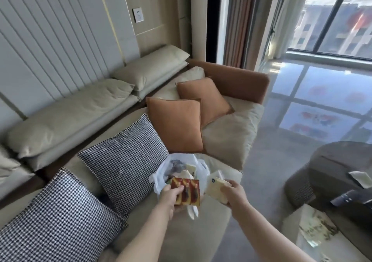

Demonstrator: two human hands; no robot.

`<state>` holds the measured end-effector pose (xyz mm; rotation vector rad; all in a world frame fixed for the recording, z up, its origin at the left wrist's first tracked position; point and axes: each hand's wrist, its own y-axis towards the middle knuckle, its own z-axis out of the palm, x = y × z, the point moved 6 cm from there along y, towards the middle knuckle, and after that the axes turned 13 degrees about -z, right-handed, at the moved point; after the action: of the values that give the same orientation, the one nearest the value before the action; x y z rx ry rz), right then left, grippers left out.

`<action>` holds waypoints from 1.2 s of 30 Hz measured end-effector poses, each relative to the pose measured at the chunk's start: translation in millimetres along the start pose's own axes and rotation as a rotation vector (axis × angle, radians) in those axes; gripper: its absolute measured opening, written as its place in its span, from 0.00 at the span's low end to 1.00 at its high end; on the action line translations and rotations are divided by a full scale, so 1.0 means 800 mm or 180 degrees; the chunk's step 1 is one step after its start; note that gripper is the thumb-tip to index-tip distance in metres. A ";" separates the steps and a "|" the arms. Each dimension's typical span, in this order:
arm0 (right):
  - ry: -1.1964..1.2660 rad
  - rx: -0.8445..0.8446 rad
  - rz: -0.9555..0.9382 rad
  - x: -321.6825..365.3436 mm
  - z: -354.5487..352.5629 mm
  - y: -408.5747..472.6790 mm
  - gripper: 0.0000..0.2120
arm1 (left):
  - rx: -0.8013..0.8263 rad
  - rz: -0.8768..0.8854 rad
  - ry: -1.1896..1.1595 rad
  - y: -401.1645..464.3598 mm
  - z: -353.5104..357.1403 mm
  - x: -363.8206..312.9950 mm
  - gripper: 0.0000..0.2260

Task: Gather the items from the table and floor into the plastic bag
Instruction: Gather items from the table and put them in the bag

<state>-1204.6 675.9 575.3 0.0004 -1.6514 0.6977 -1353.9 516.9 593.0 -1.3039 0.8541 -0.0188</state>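
— Hands first: what have you got?
— Your left hand (171, 194) grips a red packet (188, 191); your right hand (231, 194) pinches a pale packet (216, 189).
— And the plastic bag (181, 171)?
— On the sofa (227, 139), open just beyond both packets.

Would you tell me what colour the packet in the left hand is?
Red and yellow packet, gripped by the left hand; head view.

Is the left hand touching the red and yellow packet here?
Touching. The head view shows the left hand with its fingers curled over the lower left edge of the red and yellow packet, holding it above the plastic bag.
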 end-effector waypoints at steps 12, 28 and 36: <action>-0.0520 0.0245 0.0120 -0.023 0.101 0.124 0.16 | -0.0283 0.0039 -0.0161 0.153 -0.038 -0.093 0.10; -0.1128 0.0486 0.0976 -0.120 0.218 0.244 0.32 | -0.0116 -0.0661 0.0456 0.378 -0.025 -0.106 0.24; -0.1352 0.0462 0.1008 -0.095 0.195 0.209 0.26 | -0.0147 -0.0788 0.1213 0.343 -0.029 -0.095 0.22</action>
<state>-1391.7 715.4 428.3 -0.0098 -2.0256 1.1163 -1540.9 617.7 402.5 -1.4678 1.0120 -0.4573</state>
